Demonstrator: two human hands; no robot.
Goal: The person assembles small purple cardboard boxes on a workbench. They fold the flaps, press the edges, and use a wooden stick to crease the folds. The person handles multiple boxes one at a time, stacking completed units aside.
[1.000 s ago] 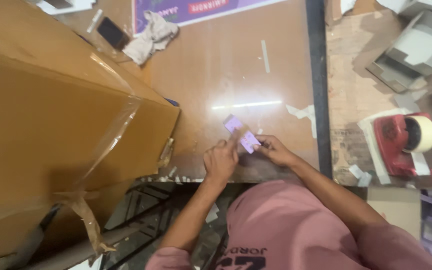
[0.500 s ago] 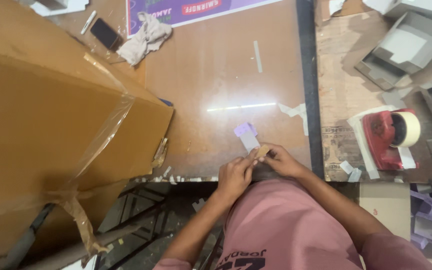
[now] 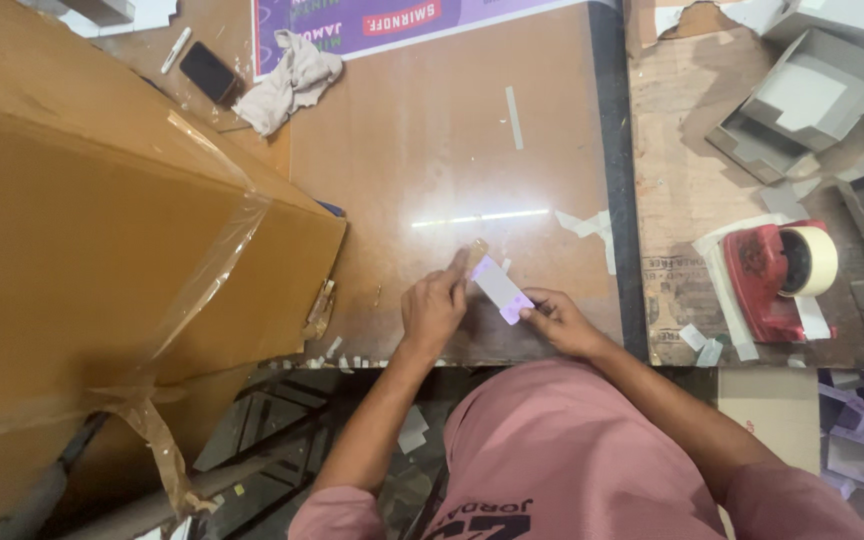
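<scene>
Both hands together at table [image 3: 432, 150] near edge. Left hand [image 3: 432, 310] and right hand [image 3: 559, 322] pinch opposite ends of white card [image 3: 501, 289]. Big carton [image 3: 102, 250] left; tape dispenser [image 3: 777, 275] right.

My left hand [image 3: 433, 310] and right hand [image 3: 558, 320] pinch pale card strip [image 3: 501, 289] over brown table [image 3: 432, 160]; red tape dispenser [image 3: 777, 280] at right.

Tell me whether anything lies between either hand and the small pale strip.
Nothing visible does. The left hand pinches the far end of the small pale strip, and the right hand pinches its near end, above the brown tabletop.
</scene>
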